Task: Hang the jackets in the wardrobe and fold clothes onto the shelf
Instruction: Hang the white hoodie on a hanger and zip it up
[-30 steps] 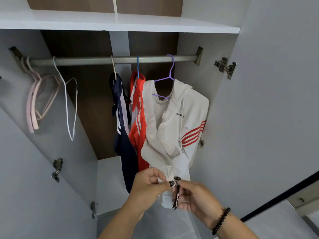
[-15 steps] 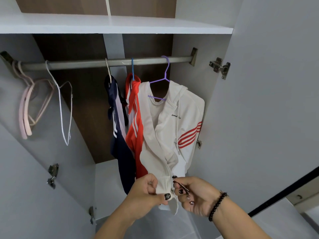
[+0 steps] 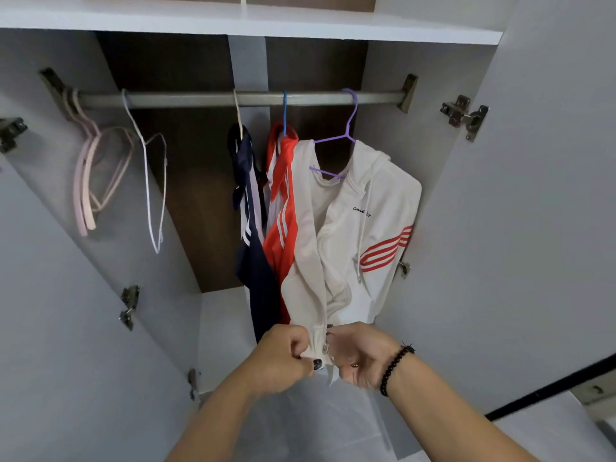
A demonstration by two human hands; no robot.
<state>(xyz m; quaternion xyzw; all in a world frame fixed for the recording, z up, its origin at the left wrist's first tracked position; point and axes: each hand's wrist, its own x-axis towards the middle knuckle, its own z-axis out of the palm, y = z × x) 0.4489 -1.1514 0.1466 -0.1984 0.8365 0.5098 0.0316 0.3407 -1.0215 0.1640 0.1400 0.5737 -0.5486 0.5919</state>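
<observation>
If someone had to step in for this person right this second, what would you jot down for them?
Left hand: pinching the bottom hem of the white jacket.
Right hand: gripping the other front edge, at the zipper by the look of it.
On the rail: navy jacket, red jacket, white jacket on the purple hanger. Spare pink hangers and a white hanger hang at the left.
Done: three jackets hung.
Left: probably zip the white one; no folded clothes in sight yet.
</observation>
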